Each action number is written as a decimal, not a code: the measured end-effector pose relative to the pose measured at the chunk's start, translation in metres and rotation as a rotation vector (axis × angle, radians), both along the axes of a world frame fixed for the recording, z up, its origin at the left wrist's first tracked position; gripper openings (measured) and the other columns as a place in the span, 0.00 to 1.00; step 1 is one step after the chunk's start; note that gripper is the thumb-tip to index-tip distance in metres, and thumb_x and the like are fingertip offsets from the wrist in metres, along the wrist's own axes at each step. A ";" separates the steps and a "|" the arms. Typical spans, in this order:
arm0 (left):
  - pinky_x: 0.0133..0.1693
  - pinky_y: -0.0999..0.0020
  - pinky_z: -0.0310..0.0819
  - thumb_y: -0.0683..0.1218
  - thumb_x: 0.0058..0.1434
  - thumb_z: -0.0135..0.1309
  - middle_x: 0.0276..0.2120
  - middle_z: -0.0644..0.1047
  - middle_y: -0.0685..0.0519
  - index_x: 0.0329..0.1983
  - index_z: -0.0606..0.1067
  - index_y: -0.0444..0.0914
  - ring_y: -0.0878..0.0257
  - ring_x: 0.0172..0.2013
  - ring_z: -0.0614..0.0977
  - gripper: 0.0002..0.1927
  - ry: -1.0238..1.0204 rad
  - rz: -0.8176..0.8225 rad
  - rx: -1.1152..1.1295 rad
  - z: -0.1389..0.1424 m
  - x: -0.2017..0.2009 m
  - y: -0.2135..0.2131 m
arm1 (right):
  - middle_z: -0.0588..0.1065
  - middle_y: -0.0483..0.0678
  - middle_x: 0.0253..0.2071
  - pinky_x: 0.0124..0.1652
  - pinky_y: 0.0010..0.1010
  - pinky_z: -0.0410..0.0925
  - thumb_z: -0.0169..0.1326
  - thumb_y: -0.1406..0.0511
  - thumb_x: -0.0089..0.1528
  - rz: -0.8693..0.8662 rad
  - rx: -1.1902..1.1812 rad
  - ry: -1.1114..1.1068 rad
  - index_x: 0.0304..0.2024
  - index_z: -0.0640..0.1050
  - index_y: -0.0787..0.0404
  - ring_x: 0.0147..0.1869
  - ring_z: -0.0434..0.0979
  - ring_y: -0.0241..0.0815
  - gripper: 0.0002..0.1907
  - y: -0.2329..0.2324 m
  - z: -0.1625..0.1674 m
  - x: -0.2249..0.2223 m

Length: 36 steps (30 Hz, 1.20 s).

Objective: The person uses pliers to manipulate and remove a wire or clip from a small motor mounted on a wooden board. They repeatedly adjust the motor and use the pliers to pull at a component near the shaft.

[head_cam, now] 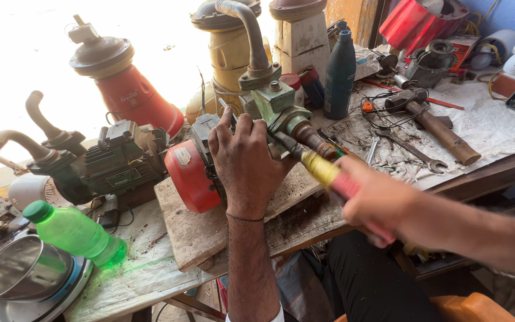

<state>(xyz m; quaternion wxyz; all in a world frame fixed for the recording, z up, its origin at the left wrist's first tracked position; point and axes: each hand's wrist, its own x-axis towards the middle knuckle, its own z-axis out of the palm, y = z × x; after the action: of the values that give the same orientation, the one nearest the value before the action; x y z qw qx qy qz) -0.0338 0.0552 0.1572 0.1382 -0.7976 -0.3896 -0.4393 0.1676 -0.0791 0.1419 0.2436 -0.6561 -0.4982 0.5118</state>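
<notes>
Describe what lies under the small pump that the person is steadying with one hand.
The pump sits on a bare wooden board, which rests on the paper-covered workbench. The left hand and the pump body cover the contact area, so any mounting feet or bolts are hidden.

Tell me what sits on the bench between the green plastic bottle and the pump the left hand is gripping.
In the head view, a dark green motor pump sits between the green bottle and the red-ended pump under the left hand.

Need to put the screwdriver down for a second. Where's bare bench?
Free: the wooden board just left of your left hand, and the paper between the green bottle and that board. Crowded: around the spanner and wooden-handled hammer, right of the pump.
</notes>
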 end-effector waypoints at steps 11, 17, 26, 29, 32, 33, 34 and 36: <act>0.64 0.45 0.59 0.62 0.43 0.71 0.47 0.78 0.48 0.38 0.80 0.37 0.43 0.63 0.70 0.29 0.025 0.045 0.052 -0.001 0.001 0.000 | 0.72 0.64 0.51 0.39 0.48 0.81 0.47 0.61 0.60 0.093 0.222 1.217 0.66 0.54 0.73 0.49 0.82 0.56 0.36 -0.016 -0.001 -0.007; 0.62 0.43 0.59 0.66 0.40 0.72 0.46 0.78 0.45 0.38 0.80 0.35 0.41 0.62 0.70 0.35 -0.005 0.004 0.018 0.001 0.000 -0.002 | 0.74 0.62 0.50 0.38 0.46 0.81 0.47 0.62 0.60 0.157 0.214 0.099 0.67 0.56 0.70 0.44 0.82 0.52 0.35 -0.012 0.000 -0.001; 0.63 0.45 0.59 0.58 0.41 0.72 0.48 0.78 0.46 0.39 0.80 0.36 0.42 0.62 0.70 0.28 0.028 0.032 0.030 0.001 -0.001 -0.002 | 0.72 0.64 0.49 0.39 0.40 0.78 0.45 0.64 0.67 0.225 0.260 1.249 0.66 0.57 0.72 0.39 0.80 0.48 0.28 -0.016 0.018 -0.021; 0.62 0.44 0.58 0.62 0.43 0.73 0.47 0.77 0.45 0.41 0.80 0.35 0.40 0.62 0.69 0.32 -0.003 0.000 0.033 -0.001 -0.001 -0.001 | 0.68 0.63 0.47 0.36 0.38 0.77 0.47 0.59 0.67 0.194 0.125 0.251 0.61 0.58 0.66 0.37 0.74 0.45 0.26 -0.018 0.022 -0.018; 0.63 0.44 0.58 0.61 0.44 0.72 0.47 0.77 0.46 0.40 0.80 0.35 0.43 0.62 0.70 0.30 0.007 0.039 0.038 -0.002 0.001 0.000 | 0.65 0.63 0.57 0.38 0.32 0.80 0.50 0.54 0.66 0.295 0.362 -0.406 0.65 0.49 0.71 0.40 0.77 0.40 0.38 -0.019 0.017 -0.014; 0.63 0.45 0.59 0.59 0.45 0.71 0.47 0.77 0.47 0.39 0.80 0.36 0.43 0.63 0.70 0.27 0.015 0.055 0.039 -0.003 0.002 0.001 | 0.64 0.64 0.63 0.40 0.29 0.81 0.51 0.53 0.67 0.388 0.529 -0.460 0.68 0.44 0.76 0.41 0.79 0.37 0.44 -0.019 0.014 -0.012; 0.64 0.46 0.59 0.58 0.46 0.71 0.47 0.77 0.47 0.38 0.79 0.36 0.44 0.63 0.70 0.25 0.024 0.072 0.037 -0.003 0.003 0.001 | 0.67 0.64 0.60 0.40 0.36 0.81 0.50 0.57 0.67 0.313 0.469 -0.022 0.67 0.49 0.75 0.40 0.78 0.41 0.39 -0.018 0.011 -0.011; 0.64 0.47 0.59 0.56 0.47 0.70 0.47 0.77 0.47 0.38 0.80 0.37 0.45 0.63 0.70 0.23 0.038 0.092 0.028 -0.004 0.003 0.001 | 0.72 0.65 0.54 0.39 0.49 0.82 0.49 0.63 0.65 0.134 0.299 0.843 0.66 0.58 0.72 0.38 0.77 0.48 0.30 -0.016 0.003 -0.009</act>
<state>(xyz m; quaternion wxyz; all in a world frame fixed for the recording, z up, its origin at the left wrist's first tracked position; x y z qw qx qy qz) -0.0305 0.0558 0.1527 0.1768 -0.7851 -0.4167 -0.4227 0.1586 -0.0948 0.1450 0.4837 -0.3143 -0.4652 0.6714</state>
